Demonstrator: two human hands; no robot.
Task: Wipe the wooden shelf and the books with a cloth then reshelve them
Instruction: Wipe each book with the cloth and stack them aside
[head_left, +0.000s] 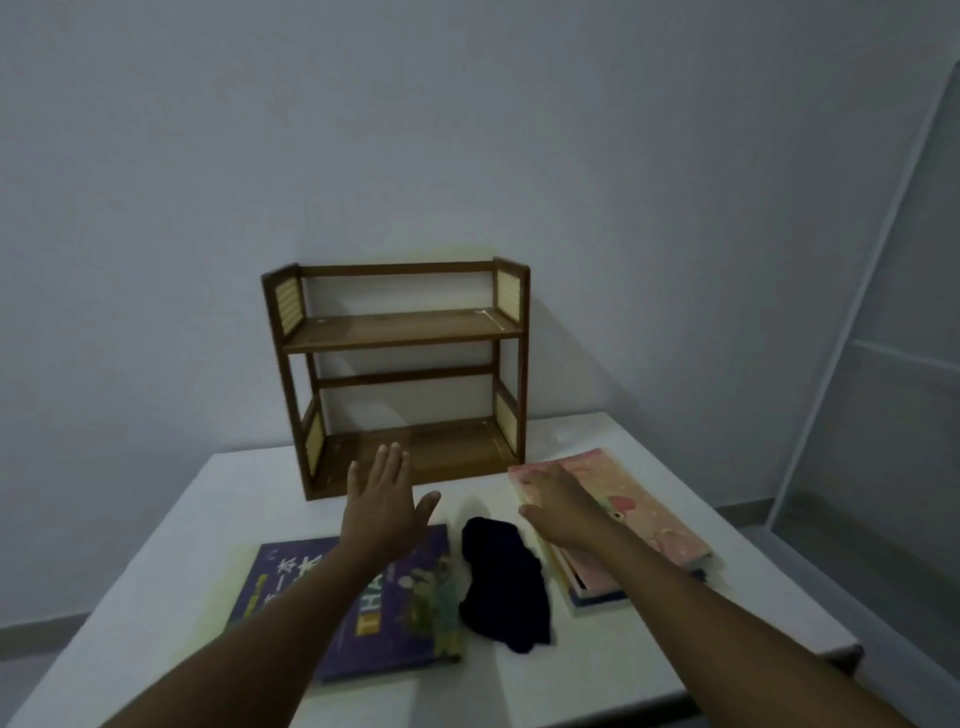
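A small two-tier wooden shelf stands at the back of the white table, both tiers bare. A purple book lies flat at front left. A crumpled dark cloth lies in the middle. At right sits a pink book on top of a small stack. My left hand hovers flat with fingers spread, above the purple book's far edge and in front of the shelf. My right hand lies with straight fingers over the pink book's left edge, holding nothing.
The shelf backs onto a plain pale wall. A glass or framed panel leans at the far right beyond the table's edge. Bare tabletop shows to the left of the purple book and along the front edge.
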